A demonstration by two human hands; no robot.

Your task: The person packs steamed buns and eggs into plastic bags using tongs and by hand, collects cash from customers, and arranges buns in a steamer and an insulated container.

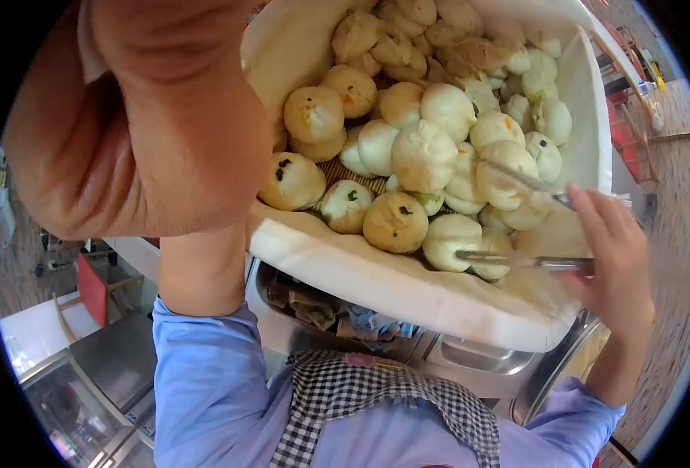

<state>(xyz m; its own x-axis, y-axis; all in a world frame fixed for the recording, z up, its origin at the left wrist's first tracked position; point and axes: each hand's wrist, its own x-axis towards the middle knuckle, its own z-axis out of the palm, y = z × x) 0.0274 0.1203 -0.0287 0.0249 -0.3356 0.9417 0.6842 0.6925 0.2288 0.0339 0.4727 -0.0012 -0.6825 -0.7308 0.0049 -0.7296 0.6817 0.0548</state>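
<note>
My right hand [614, 257] holds a pair of metal tongs [536, 261], slightly blurred, over the right side of a cloth-lined basket. The two tong arms are spread apart, their tips reaching in among pale steamed buns [425, 156]. One tip touches or overlaps a bun [452, 242] near the front edge; whether the tongs grip any bun, I cannot tell. My left hand [165, 117] is raised very close to the camera and fills the upper left. Its fingers are mostly cut off or hidden, and it covers the basket's left side.
White cloth [407, 292] covers the basket's rim. Below it, an open drawer [313, 316] contains crumpled banknotes, beside a metal counter with a recessed pan [481, 356]. A red chair [93, 288] and a glass-topped case [72, 413] stand left. Wooden flooring [684, 203] lies right.
</note>
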